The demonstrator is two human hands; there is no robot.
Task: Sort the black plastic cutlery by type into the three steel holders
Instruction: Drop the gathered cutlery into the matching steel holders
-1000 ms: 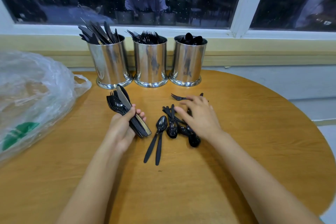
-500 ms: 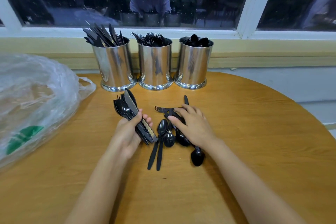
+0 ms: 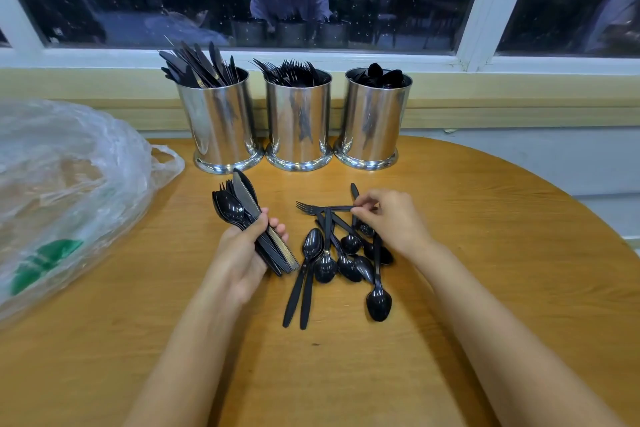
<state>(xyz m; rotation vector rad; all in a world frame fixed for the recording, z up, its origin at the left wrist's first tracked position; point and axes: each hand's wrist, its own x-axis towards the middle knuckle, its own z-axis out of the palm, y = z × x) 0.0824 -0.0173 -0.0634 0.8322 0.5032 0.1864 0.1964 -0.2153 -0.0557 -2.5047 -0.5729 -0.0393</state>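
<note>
Head view: my R hand (image 3: 391, 222) pinches a fork (image 3: 323, 208) by its handle, at the far edge of the loose spoon pile (image 3: 341, 262). L hand (image 3: 242, 253) grips a mixed cutlery bundle (image 3: 239, 208). Beyond, on the wood table (image 3: 485, 253), knife holder (image 3: 218, 121), fork holder (image 3: 298, 121), spoon holder (image 3: 374, 118).

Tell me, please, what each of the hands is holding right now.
Left hand: closed round a bundle of cutlery, with spoons, forks and a knife in it.
Right hand: pinching the handle end of a fork on the pile.
</note>
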